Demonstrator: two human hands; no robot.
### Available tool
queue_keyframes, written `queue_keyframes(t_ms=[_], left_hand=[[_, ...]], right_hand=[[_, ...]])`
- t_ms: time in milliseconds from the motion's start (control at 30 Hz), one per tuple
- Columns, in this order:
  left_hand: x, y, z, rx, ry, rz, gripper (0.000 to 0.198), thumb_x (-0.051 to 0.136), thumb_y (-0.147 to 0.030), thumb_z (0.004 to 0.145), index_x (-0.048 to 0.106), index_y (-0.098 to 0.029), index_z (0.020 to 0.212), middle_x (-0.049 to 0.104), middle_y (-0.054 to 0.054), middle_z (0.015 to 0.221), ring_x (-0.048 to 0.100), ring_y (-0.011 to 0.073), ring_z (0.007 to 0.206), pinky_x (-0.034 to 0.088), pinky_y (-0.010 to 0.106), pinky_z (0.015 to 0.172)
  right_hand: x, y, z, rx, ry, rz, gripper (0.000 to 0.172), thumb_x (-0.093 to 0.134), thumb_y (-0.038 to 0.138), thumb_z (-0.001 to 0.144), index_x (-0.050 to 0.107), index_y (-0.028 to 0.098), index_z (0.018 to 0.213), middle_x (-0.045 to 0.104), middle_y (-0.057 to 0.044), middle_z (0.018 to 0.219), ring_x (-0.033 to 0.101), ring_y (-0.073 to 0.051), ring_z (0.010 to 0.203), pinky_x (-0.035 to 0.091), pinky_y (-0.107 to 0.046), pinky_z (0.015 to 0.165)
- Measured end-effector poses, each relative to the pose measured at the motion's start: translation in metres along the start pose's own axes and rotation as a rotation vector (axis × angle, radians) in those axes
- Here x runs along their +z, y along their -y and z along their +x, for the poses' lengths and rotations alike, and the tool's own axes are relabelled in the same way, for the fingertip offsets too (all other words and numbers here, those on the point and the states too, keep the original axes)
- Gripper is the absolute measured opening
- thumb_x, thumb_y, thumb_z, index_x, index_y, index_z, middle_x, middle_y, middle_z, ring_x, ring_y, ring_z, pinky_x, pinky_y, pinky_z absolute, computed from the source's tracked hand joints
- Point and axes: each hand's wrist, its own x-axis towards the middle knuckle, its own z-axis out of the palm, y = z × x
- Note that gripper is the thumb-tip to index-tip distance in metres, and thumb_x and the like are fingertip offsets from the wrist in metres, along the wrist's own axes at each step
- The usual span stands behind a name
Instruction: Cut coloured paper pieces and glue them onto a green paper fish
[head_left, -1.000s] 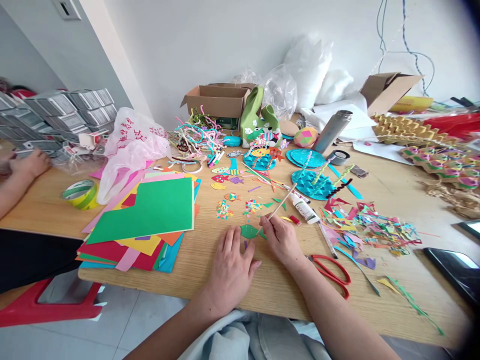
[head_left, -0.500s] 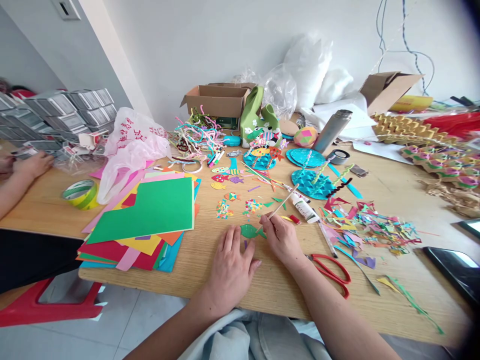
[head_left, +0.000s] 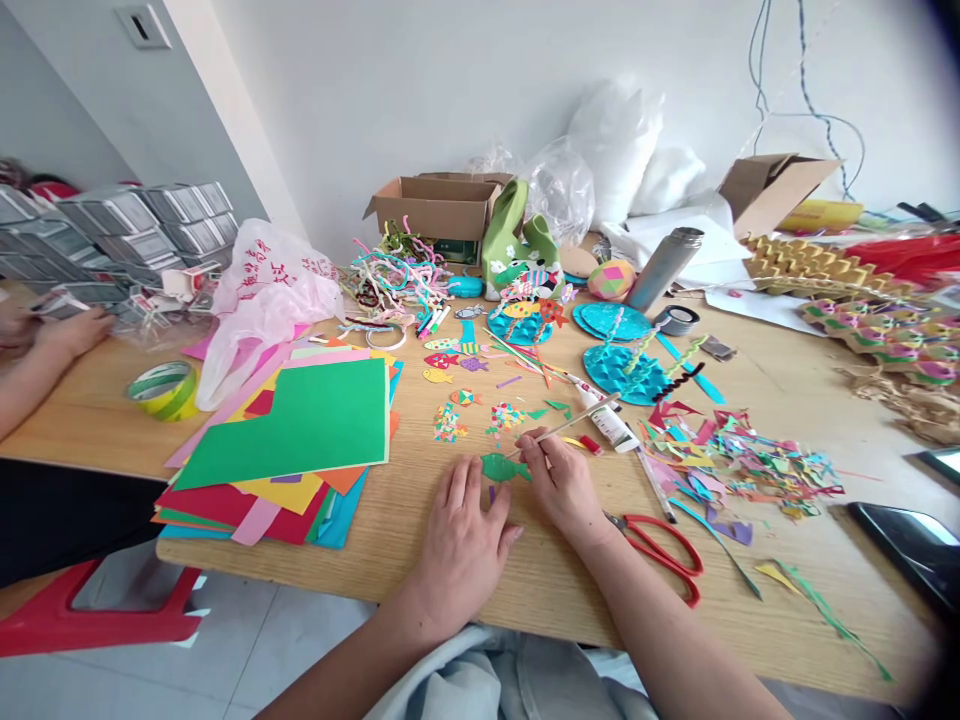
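Note:
A green paper fish [head_left: 499, 467] lies on the wooden table between my hands. My left hand [head_left: 463, 535] rests flat with its fingers spread, fingertips at the left and lower edge of the fish. A thin pale stick [head_left: 577, 418] is pinched in my right hand [head_left: 559, 480], slanting up to the right, its lower end near the fish. Just above are small piles of colored paper bits [head_left: 506, 415] and several cut paper fish [head_left: 441, 360]. A white glue bottle [head_left: 609, 420] lies beyond my right hand.
Stacked colored paper [head_left: 300, 420] lies left, near a roll of tape [head_left: 161, 390]. Red-handled scissors [head_left: 664, 555] sit beside my right forearm, with paper scraps [head_left: 735, 460] beyond. A steel flask [head_left: 667, 268] stands behind. Another person's hand [head_left: 79, 330] is at far left.
The stick in my right hand has tipped lower toward the right. My left hand has stayed in place by the fish.

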Motion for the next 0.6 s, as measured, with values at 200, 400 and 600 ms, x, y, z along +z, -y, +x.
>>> queue_keyframes(t_ms=[200,400,600], left_hand=[[-0.0015,-0.0006,0.0001,0.007,0.004,-0.002,0.041,0.049,-0.040,0.089,0.054,-0.019,0.123,0.046,0.018,0.137,0.035,0.0329,0.133,0.037,0.053,0.103],[-0.0025,-0.0001,0.0000,0.006,0.000,-0.008,0.041,0.050,-0.040,0.088,0.054,-0.019,0.123,0.046,0.018,0.137,0.035,0.0329,0.132,0.037,0.053,0.103],[-0.0027,-0.0006,-0.0003,0.004,0.003,-0.003,0.041,0.049,-0.041,0.089,0.054,-0.019,0.122,0.046,0.018,0.137,0.035,0.0325,0.133,0.037,0.053,0.104]], right_hand=[[0.0015,0.0034,0.0027,-0.018,0.027,-0.011,0.025,0.040,0.031,0.096,0.051,0.021,0.076,0.062,-0.003,0.071,0.060,-0.015,0.064,0.045,-0.025,0.060],[-0.0012,0.0025,-0.0001,0.021,0.003,-0.010,0.027,0.039,0.034,0.096,0.053,0.020,0.078,0.060,-0.002,0.068,0.058,-0.014,0.060,0.045,-0.024,0.058],[-0.0038,0.0002,0.0013,0.055,-0.005,-0.073,0.028,0.038,0.034,0.096,0.053,0.020,0.077,0.058,-0.001,0.064,0.056,-0.014,0.056,0.042,-0.024,0.056]])
